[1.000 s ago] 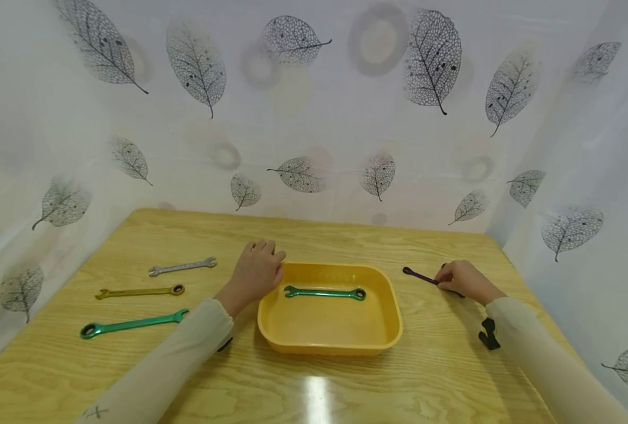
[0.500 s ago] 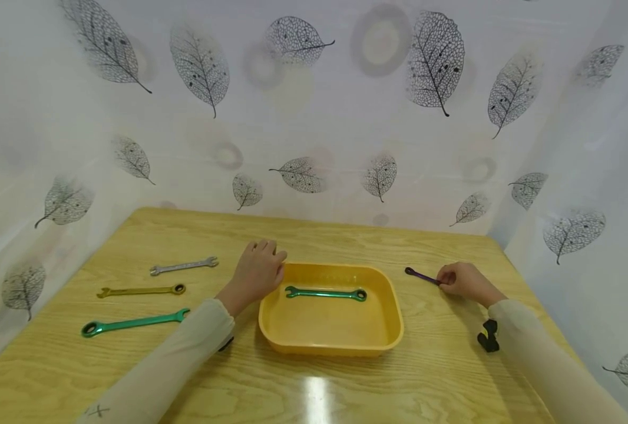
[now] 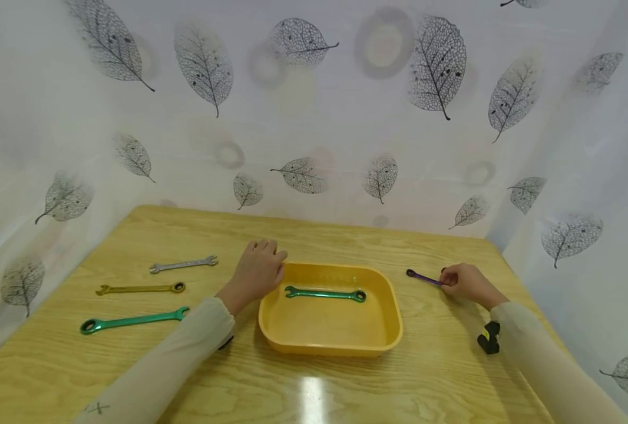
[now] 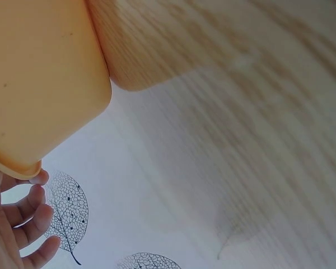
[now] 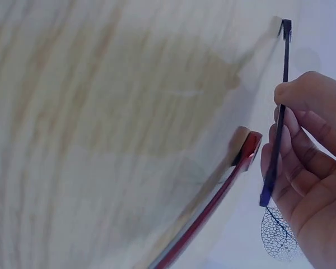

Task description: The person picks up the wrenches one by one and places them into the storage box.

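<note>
My left hand grips the far left corner of a yellow plastic basin; the left wrist view shows curled fingers at its rim. Inside the basin lies a green combination wrench. To the right, my right hand pinches a small purple wrench by its shank. In the right wrist view, one end of this purple wrench is near the tabletop while the other lies along the fingers. Beside it there, a red wrench rests on the table, hidden in the head view.
Left of the basin, a silver open-end wrench, a yellow-gold wrench and a larger green wrench lie on the wooden table. A leaf-printed white curtain surrounds the table's back and sides.
My right hand has shifted slightly with the purple wrench, whose near end no longer shows beyond the hand. The left hand stays on the basin rim.
</note>
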`<action>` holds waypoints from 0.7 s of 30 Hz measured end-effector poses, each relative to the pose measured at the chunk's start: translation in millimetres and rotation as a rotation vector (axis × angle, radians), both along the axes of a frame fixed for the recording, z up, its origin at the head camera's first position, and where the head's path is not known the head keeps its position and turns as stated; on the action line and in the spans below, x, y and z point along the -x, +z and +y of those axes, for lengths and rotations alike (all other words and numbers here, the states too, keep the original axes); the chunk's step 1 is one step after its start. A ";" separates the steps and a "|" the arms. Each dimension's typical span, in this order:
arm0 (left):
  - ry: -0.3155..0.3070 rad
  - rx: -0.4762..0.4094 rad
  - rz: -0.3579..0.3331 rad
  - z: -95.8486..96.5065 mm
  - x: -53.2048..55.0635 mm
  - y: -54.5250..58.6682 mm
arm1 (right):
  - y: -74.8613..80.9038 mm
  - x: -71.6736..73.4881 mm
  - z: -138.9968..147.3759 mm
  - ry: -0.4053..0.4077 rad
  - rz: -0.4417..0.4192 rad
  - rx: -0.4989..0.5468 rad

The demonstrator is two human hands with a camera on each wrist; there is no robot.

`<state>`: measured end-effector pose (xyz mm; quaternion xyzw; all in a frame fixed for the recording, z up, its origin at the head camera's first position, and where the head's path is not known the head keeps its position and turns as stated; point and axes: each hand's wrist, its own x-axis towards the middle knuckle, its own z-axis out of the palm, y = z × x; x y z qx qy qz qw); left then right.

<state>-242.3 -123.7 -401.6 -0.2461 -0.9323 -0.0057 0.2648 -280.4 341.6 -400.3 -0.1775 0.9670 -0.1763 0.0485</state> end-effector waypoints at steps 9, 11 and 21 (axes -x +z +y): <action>0.004 -0.001 -0.013 0.4 -0.7 0.9 | 4.5 0.6 -0.7 -0.004 0.000 0.040; 0.005 0.000 -0.016 0.2 -0.5 0.2 | 4.9 0.8 -0.3 0.001 0.010 0.038; 0.007 -0.006 -0.022 0.0 0.0 -0.7 | 19.0 -2.8 -2.8 -0.006 0.081 0.029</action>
